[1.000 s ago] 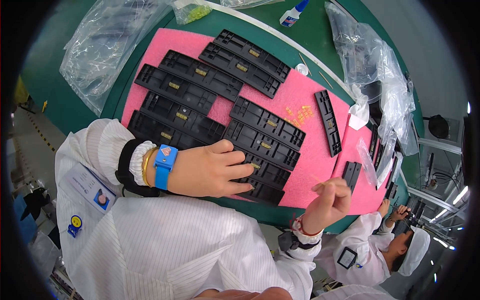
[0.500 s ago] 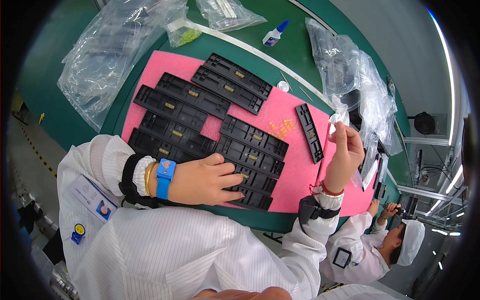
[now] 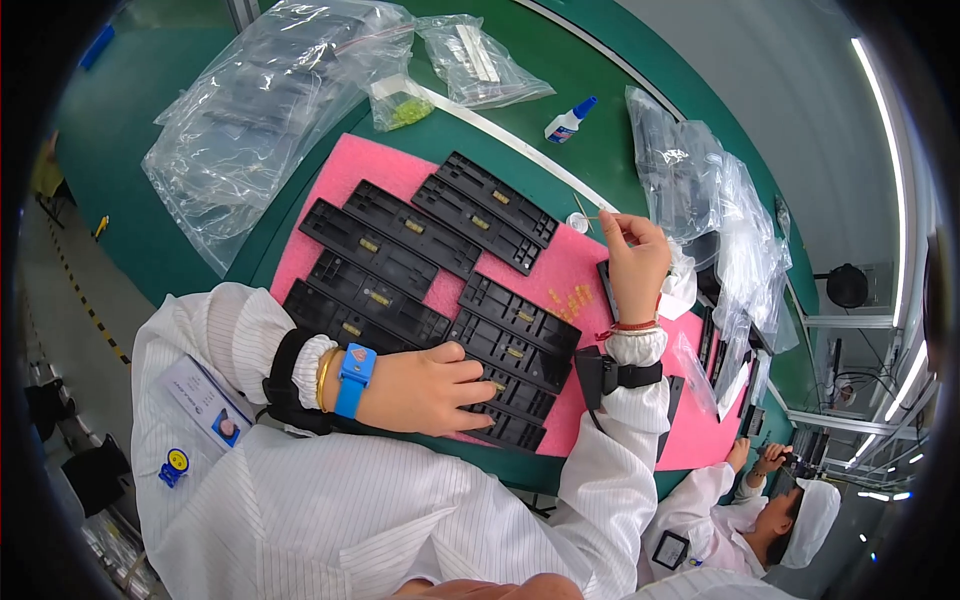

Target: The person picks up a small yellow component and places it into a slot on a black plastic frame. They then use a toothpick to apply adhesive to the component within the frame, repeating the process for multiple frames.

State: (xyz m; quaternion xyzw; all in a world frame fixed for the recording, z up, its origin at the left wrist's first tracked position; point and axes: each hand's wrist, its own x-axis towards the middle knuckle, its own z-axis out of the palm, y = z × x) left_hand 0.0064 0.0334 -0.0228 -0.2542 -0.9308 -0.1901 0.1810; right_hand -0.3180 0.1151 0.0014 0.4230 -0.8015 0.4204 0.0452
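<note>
My left hand (image 3: 415, 390) lies with fingers spread on the nearest black plastic strips (image 3: 515, 395), touching them and holding nothing. Several similar long ribbed strips lie in slanted rows on a pink foam mat (image 3: 340, 165), each visible one with a small yellowish piece in its middle. My right hand (image 3: 640, 265) is closed in a pinch on a thin wooden stick (image 3: 592, 217), whose tip is by a small round white cup (image 3: 577, 223). Small loose yellow pieces (image 3: 572, 300) are scattered on the mat left of my right wrist. Behind that hand, one more strip is mostly hidden.
A white bottle with a blue cap (image 3: 570, 120) stands beyond the mat. Clear plastic bags (image 3: 270, 110) cover the far left, and more bags (image 3: 700, 180) are heaped at the right. A co-worker in white (image 3: 725, 520) sits at the lower right.
My right hand has moved left and away from me, bringing the stick to the white cup and covering the separate strip. My left hand stays on the strips; the view has shifted slightly.
</note>
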